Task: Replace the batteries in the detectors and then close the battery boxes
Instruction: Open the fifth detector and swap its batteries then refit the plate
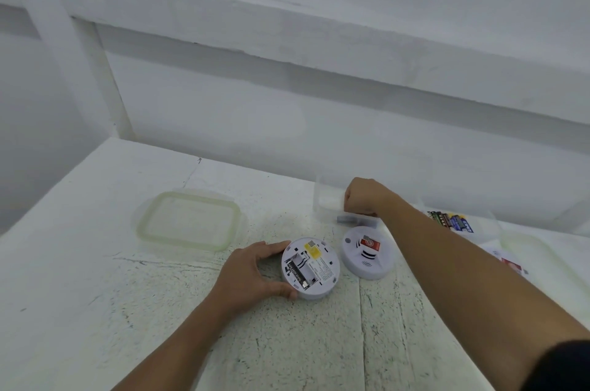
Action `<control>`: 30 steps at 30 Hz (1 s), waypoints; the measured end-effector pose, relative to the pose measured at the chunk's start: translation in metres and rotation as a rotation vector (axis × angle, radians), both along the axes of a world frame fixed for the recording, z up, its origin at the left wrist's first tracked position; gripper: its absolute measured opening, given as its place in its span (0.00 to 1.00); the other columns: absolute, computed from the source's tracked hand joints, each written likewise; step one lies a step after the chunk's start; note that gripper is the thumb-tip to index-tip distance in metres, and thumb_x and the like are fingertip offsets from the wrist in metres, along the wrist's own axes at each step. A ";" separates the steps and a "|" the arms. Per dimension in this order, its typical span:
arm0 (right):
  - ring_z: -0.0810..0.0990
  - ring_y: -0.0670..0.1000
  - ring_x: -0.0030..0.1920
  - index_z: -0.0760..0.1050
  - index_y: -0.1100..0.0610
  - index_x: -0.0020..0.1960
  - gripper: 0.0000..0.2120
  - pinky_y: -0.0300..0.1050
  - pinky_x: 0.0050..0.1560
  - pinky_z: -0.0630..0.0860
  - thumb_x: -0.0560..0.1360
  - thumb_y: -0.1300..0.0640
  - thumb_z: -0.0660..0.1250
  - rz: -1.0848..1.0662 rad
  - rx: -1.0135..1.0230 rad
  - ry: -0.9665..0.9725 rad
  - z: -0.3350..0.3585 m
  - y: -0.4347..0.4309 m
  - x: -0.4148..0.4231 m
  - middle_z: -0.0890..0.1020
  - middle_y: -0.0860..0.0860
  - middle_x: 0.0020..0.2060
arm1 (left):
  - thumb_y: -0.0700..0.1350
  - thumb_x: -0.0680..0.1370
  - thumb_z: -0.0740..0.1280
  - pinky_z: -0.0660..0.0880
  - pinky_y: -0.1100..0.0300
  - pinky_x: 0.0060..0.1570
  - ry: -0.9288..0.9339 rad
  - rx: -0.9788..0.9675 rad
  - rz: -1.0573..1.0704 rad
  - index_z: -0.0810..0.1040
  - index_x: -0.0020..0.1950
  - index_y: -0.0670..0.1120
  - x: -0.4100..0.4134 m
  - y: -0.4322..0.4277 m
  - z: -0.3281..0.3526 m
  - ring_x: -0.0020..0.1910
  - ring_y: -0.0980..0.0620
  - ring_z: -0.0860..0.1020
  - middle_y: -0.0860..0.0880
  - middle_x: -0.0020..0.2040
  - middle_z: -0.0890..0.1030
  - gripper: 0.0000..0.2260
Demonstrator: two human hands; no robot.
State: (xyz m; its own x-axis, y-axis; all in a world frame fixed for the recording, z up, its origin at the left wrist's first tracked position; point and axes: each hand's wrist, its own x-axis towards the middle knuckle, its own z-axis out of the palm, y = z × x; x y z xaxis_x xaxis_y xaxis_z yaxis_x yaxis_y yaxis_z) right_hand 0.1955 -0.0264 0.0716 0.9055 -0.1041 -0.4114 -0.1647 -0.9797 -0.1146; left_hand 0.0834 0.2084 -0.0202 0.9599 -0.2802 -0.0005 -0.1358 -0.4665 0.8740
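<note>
One open detector (309, 267) on the surface (159, 310) | left hand (252, 272) grips its 9 o'clock rim | right hand (364, 197) curled at container (322, 199), 1 o'clock, hold unclear | advice: keep detector steady, match poles.

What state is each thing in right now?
held detector: back up, battery box open, gripped by left hand.
second detector: face up, untouched.
clear tub: open, right hand curled over it, grip unclear.
green-rimmed lid: off, flat on table.
battery tub: holds batteries, looks open.
</note>
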 end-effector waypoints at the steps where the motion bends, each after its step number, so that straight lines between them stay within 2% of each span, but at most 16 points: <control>1: 0.72 0.50 0.33 0.78 0.64 0.53 0.11 0.39 0.31 0.69 0.72 0.65 0.62 -0.016 0.006 0.019 0.001 0.002 0.001 0.78 0.56 0.41 | 0.59 0.52 0.82 0.70 0.71 0.49 0.002 -0.003 0.000 0.78 0.59 0.65 0.000 0.001 -0.001 0.50 0.66 0.77 0.61 0.49 0.82 0.36; 3: 0.69 0.49 0.30 0.77 0.65 0.56 0.13 0.38 0.28 0.67 0.73 0.66 0.62 -0.036 0.012 0.053 0.003 0.002 0.003 0.76 0.56 0.41 | 0.59 0.52 0.82 0.71 0.69 0.50 0.004 -0.001 -0.007 0.78 0.60 0.64 0.001 0.001 -0.002 0.50 0.65 0.77 0.61 0.49 0.82 0.36; 6: 0.68 0.49 0.29 0.77 0.66 0.59 0.16 0.39 0.31 0.67 0.72 0.68 0.63 -0.080 0.061 0.096 0.004 -0.001 0.004 0.75 0.57 0.39 | 0.60 0.52 0.82 0.72 0.68 0.51 0.006 0.002 -0.013 0.78 0.61 0.64 0.001 0.001 -0.003 0.50 0.65 0.77 0.61 0.49 0.82 0.37; 9: 0.69 0.52 0.29 0.78 0.70 0.56 0.16 0.43 0.34 0.68 0.69 0.69 0.67 -0.168 0.188 0.065 0.001 -0.009 0.006 0.74 0.56 0.34 | 0.59 0.52 0.82 0.69 0.73 0.48 0.001 0.004 -0.008 0.77 0.60 0.64 0.001 0.002 -0.003 0.51 0.65 0.77 0.61 0.49 0.82 0.37; 12: 0.71 0.54 0.35 0.77 0.74 0.52 0.15 0.45 0.39 0.68 0.67 0.69 0.70 -0.229 0.343 0.016 0.002 -0.019 0.004 0.77 0.61 0.36 | 0.60 0.52 0.82 0.69 0.72 0.48 0.002 0.008 -0.010 0.77 0.60 0.64 0.002 0.002 -0.003 0.51 0.66 0.76 0.61 0.50 0.82 0.37; 14: 0.74 0.54 0.33 0.81 0.71 0.45 0.07 0.43 0.35 0.71 0.68 0.69 0.71 -0.269 0.460 -0.045 0.006 -0.025 0.000 0.80 0.62 0.36 | 0.60 0.52 0.82 0.68 0.72 0.48 0.008 0.007 -0.007 0.77 0.61 0.64 0.001 0.002 -0.003 0.51 0.66 0.76 0.62 0.50 0.82 0.37; 15: 0.75 0.52 0.31 0.81 0.66 0.42 0.02 0.41 0.32 0.72 0.69 0.69 0.71 -0.293 0.531 -0.074 0.010 -0.027 -0.002 0.81 0.60 0.35 | 0.61 0.52 0.82 0.68 0.72 0.48 0.009 0.007 -0.005 0.77 0.61 0.64 0.001 0.002 -0.003 0.52 0.66 0.76 0.61 0.50 0.82 0.38; 16: 0.75 0.50 0.29 0.79 0.62 0.41 0.04 0.39 0.29 0.72 0.70 0.69 0.71 -0.319 0.604 -0.100 0.013 -0.029 -0.004 0.80 0.57 0.33 | 0.61 0.52 0.82 0.68 0.72 0.48 0.008 0.008 -0.006 0.77 0.61 0.64 0.001 0.002 -0.003 0.52 0.66 0.77 0.61 0.50 0.82 0.38; 18: 0.78 0.50 0.30 0.77 0.60 0.42 0.06 0.40 0.30 0.76 0.71 0.69 0.70 -0.344 0.746 -0.129 0.021 -0.030 -0.009 0.80 0.55 0.34 | 0.61 0.52 0.82 0.68 0.73 0.47 0.006 0.009 -0.007 0.78 0.61 0.64 0.001 0.002 -0.002 0.52 0.66 0.77 0.61 0.50 0.82 0.38; 20: 0.82 0.55 0.36 0.76 0.61 0.43 0.06 0.48 0.38 0.83 0.72 0.71 0.68 -0.371 0.904 -0.144 0.028 -0.029 -0.016 0.80 0.58 0.38 | 0.61 0.52 0.82 0.68 0.73 0.47 0.009 0.005 -0.005 0.77 0.61 0.64 0.001 0.002 -0.002 0.52 0.66 0.76 0.62 0.51 0.82 0.38; 23: 0.84 0.59 0.42 0.75 0.64 0.47 0.08 0.51 0.42 0.83 0.71 0.75 0.67 -0.378 1.135 -0.172 0.035 -0.023 -0.032 0.79 0.61 0.40 | 0.62 0.51 0.81 0.68 0.71 0.49 0.008 0.003 -0.008 0.77 0.61 0.64 0.001 0.001 -0.003 0.53 0.66 0.76 0.63 0.51 0.82 0.38; 27: 0.84 0.58 0.41 0.76 0.65 0.52 0.12 0.51 0.43 0.83 0.70 0.74 0.68 -0.383 1.292 -0.150 0.037 -0.009 -0.057 0.82 0.62 0.41 | 0.65 0.50 0.80 0.70 0.67 0.52 0.021 0.001 -0.005 0.77 0.60 0.66 0.001 0.000 -0.002 0.54 0.65 0.76 0.64 0.51 0.82 0.38; 30: 0.84 0.57 0.37 0.76 0.65 0.56 0.16 0.51 0.43 0.83 0.69 0.72 0.71 -0.416 1.344 -0.094 0.029 0.002 -0.071 0.84 0.63 0.40 | 0.64 0.50 0.80 0.69 0.68 0.51 0.017 0.001 -0.004 0.77 0.60 0.66 0.000 0.001 -0.001 0.54 0.66 0.76 0.64 0.52 0.82 0.38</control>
State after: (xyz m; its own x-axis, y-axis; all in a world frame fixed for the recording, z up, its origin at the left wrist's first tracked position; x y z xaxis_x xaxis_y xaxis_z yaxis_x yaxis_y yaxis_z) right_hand 0.1240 -0.0243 0.1003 0.9354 0.0509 -0.3499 -0.3505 0.0023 -0.9366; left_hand 0.0833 0.2090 -0.0214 0.9586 -0.2841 -0.0176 -0.1224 -0.4670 0.8757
